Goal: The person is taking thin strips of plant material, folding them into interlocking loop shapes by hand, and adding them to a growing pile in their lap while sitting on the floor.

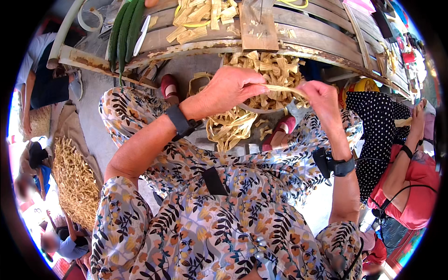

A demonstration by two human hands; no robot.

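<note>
A pale yellow dried plant strip point(282, 89) is stretched between my two hands. My left hand point(241, 84) pinches one end between thumb and fingers. At the other end, my right hand point(316, 92), slightly blurred, has its fingers closed on the strip. Beneath them stands a round basin point(257, 110) heaped with knotted or folded pieces of the same material point(273, 66). Long loose strips point(231, 131) lie in a pile below the basin, between my feet. More short flat pieces point(199, 12) rest on the slatted bench beyond.
A rusty-edged slatted bench point(315, 21) holds a wooden board point(259, 29), a white-handled tool point(141, 36) and long green gourds point(126, 31). A person in red point(409, 196) sits close on the right. Other people and a heap of dried pieces point(75, 178) are at left.
</note>
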